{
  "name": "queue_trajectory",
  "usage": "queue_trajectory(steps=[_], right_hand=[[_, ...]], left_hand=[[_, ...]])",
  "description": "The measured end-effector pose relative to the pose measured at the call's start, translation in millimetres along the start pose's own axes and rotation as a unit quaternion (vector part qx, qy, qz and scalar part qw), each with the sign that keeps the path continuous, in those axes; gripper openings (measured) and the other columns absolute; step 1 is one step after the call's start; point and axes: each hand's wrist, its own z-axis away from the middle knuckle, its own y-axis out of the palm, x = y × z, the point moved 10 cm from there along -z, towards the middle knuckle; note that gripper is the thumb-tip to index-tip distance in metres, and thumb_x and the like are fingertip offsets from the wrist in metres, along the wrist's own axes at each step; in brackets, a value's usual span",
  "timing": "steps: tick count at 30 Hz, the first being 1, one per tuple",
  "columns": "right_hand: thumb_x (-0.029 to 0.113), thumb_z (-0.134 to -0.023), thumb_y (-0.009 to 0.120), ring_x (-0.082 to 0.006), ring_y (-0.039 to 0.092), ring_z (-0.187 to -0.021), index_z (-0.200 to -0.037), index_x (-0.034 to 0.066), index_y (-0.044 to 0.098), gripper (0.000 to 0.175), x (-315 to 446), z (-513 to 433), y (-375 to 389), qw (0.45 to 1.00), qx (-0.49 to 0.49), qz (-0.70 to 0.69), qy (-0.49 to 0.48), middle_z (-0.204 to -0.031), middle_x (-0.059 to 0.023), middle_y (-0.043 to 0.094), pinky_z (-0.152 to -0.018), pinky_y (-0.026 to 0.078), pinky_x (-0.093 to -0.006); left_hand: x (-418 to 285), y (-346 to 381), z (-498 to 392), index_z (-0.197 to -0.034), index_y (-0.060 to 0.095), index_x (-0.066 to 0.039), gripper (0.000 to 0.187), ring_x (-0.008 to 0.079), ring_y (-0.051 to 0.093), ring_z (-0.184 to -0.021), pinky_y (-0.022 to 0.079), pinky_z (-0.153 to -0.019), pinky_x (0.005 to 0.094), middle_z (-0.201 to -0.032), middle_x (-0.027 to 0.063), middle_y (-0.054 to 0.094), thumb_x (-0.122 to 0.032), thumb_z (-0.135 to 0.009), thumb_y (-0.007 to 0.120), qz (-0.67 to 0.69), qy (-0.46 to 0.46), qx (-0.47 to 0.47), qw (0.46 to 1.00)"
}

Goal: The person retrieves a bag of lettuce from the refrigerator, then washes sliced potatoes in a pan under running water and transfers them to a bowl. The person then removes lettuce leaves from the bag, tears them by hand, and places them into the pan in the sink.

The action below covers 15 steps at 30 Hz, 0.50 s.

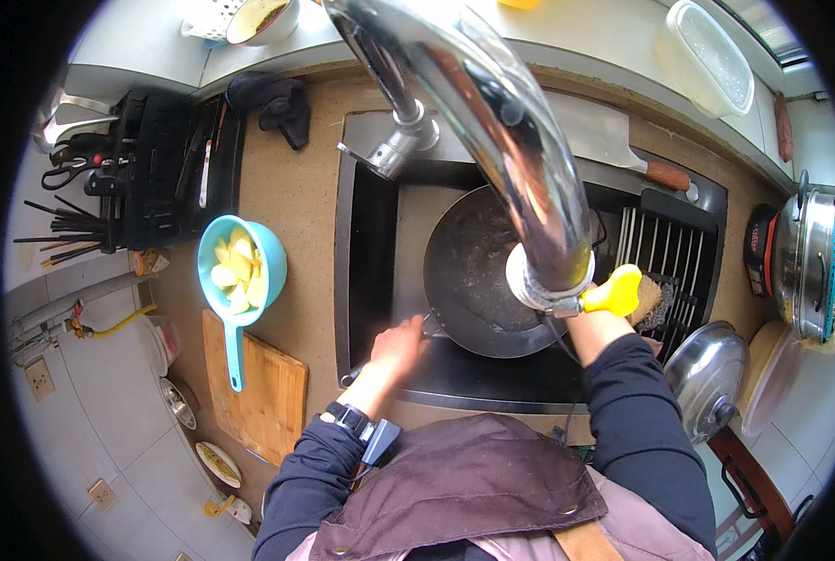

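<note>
A dark wok [459, 280] sits in the sink [407, 210], with what looks like water over its bottom. My left hand [397, 347] is closed around the wok's handle [351, 377] at the near left side, and the handle's end shows past my fist. Over the wok arches a large chrome faucet [487, 133] whose spout hides part of it. My right hand [596, 328] reaches in at the wok's right side. Only its wrist area shows; the fingers are hidden behind the faucet's tip and its yellow lever [612, 291].
Left of the sink, a blue strainer-like scoop [277, 259] holds pale cut pieces beside a wooden cutting board [266, 386]. A cleaver [592, 133] lies behind the sink. At right are a drain rack [659, 238], a scouring pad [659, 308] and a metal lid [704, 372]. A knife rack [158, 168] stands left.
</note>
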Motion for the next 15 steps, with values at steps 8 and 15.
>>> queue_trajectory(steps=[8, 15], right_hand=[[0.034, -0.071, 0.072, -0.04, 0.035, -0.13, -0.142, 0.0086, 0.031, 0.085, 54, 78, 143, 0.962, 0.222, -0.119, -0.1, -0.138, -0.026, 0.039, -0.106, 0.031, -0.0417], [0.053, -0.047, 0.08, -0.0353, 0.062, -0.07, -0.094, 0.0064, 0.068, 0.067, 69, 85, -58, 0.938, -0.228, 0.005, -0.262, -0.076, -0.0146, 0.067, -0.067, 0.049, -0.0362]], left_hand=[[2, 9, -7, -0.114, 0.043, -0.005, 0.04, 0.039, 0.06, -0.094, 0.049, -0.078, 0.048, -0.105, 0.02, 0.06, -0.026, -0.085, 0.061, 0.006, 0.014, 0.026, 1.0], [7, 9, -3, -0.132, 0.036, -0.011, 0.053, 0.0396, 0.058, -0.1, 0.049, -0.083, 0.0477, -0.112, 0.0209, 0.057, -0.025, -0.087, 0.059, 0.016, -0.004, 0.057, 0.998]])
